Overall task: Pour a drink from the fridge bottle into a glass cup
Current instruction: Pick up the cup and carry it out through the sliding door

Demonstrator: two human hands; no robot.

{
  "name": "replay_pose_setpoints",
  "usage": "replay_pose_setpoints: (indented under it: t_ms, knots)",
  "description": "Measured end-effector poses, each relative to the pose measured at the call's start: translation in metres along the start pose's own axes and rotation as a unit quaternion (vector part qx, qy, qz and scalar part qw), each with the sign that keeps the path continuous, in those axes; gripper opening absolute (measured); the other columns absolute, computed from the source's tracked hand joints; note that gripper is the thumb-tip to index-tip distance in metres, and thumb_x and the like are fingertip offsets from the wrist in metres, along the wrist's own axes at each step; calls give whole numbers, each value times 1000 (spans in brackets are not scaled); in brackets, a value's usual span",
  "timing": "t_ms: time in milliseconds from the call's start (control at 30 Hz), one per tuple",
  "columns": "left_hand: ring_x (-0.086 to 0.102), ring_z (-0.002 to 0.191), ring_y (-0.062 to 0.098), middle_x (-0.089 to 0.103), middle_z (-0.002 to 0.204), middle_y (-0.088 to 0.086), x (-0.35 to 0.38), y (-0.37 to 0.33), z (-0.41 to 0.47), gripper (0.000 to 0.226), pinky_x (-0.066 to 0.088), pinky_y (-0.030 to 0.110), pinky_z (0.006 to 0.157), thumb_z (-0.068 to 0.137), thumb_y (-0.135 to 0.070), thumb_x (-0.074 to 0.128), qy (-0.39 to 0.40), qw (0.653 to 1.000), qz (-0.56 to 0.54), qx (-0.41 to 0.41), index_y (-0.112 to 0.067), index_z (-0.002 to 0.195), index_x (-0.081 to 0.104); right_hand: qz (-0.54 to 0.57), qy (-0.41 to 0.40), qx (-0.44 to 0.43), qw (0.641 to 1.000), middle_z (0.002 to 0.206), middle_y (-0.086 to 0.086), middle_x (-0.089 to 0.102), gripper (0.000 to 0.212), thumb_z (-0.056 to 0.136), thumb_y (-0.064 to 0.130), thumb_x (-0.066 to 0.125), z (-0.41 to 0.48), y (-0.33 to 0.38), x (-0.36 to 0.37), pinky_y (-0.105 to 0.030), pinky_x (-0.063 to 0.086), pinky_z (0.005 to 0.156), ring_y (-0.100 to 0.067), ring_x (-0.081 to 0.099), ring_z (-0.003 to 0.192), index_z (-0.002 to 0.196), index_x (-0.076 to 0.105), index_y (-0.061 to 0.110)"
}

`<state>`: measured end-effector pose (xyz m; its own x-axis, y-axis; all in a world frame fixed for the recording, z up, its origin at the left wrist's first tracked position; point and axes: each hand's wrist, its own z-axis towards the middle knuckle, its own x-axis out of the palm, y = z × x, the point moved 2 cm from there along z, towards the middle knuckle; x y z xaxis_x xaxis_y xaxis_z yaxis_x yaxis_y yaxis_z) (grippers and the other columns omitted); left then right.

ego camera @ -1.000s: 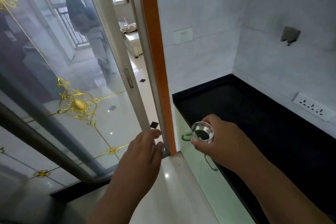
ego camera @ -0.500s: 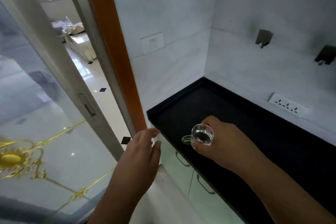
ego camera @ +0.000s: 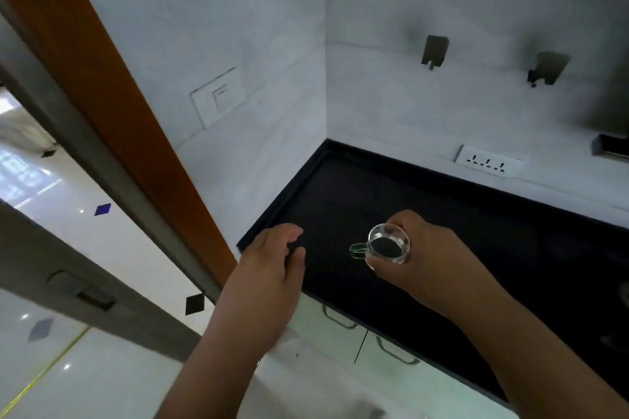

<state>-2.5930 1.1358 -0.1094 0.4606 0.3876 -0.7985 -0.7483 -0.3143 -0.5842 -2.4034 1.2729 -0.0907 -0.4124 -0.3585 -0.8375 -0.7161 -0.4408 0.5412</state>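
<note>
Small clear glass cup (ego camera: 389, 244) with a green loop handle is centre frame, slightly right, gripped by right hand (ego camera: 432, 255) and held in the air above black stone countertop (ego camera: 357, 187). Mouth faces the camera and it looks empty. Handle sticks out toward frame left, unused. Fingers and thumb of that hand wrap the cup body from the right side, a firm-looking clasp. Idle left hand (ego camera: 269, 269) is lower centre, over the counter's left corner, fingers relaxed and slightly spread, holding nothing. No bottle or fridge in view, so pouring not started; judged an early stage. Handling guess: cup is light, rigid, thin-walled and breakable, and the smooth glass gets slippery if wet. Body wrap is fine for carrying. For pouring, better to stand it flat on the counter or pinch the handle so fingers stay off the rim. Set down gently, since hard stone could chip it. Small mouth is a narrow target, so spill risk. Wall at right carries white socket strip (ego camera: 487, 164), well apart from the cup.
</note>
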Motion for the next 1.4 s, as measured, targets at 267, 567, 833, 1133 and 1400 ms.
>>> replay_pose_setpoints:
  t_ms: [267, 567, 833, 1133, 1400]
  knots:
    - [51, 109, 0, 45, 119, -20, 20, 13, 55, 30, 44, 19, 90, 105, -35, 44, 50, 998, -25, -5, -34, 135, 47, 12, -23, 32, 999, 86, 15, 64, 45, 79, 55, 74, 42, -24, 15, -14, 46, 53, 1, 62, 67, 111, 52, 34]
    - [55, 110, 4, 47, 118, -17, 41, 16, 101, 32, 45, 20, 91, 104, -36, 47, 42, 999, -19, 4, -29, 135, 50, 22, -14, 33, 999, 89, 17, 62, 45, 79, 53, 75, 94, -43, 17, -14, 43, 52, 0, 62, 66, 111, 52, 33]
    - [53, 107, 6, 51, 120, -11, 62, 33, 148, 31, 41, 23, 91, 104, -33, 48, 29, 999, -16, -25, -24, 134, 52, 12, -4, 23, 1000, 91, 16, 61, 48, 78, 54, 75, 149, -55, 32, -17, 41, 54, 1, 59, 71, 113, 51, 33]
    - [52, 104, 5, 58, 127, -2, 83, 58, 200, 30, 38, 22, 89, 104, -30, 49, 45, 999, 4, -7, -22, 133, 53, 4, -3, 37, 999, 98, 11, 61, 57, 79, 54, 75, 206, -61, 67, -21, 48, 58, -1, 58, 72, 123, 50, 28]
    - [56, 112, 8, 55, 130, -8, 109, 75, 233, 31, 45, 26, 92, 105, -32, 47, 71, 997, 4, -24, -27, 135, 51, 33, -6, 79, 996, 101, 8, 63, 53, 79, 50, 76, 245, -84, 103, -28, 54, 66, -7, 61, 79, 120, 51, 28]
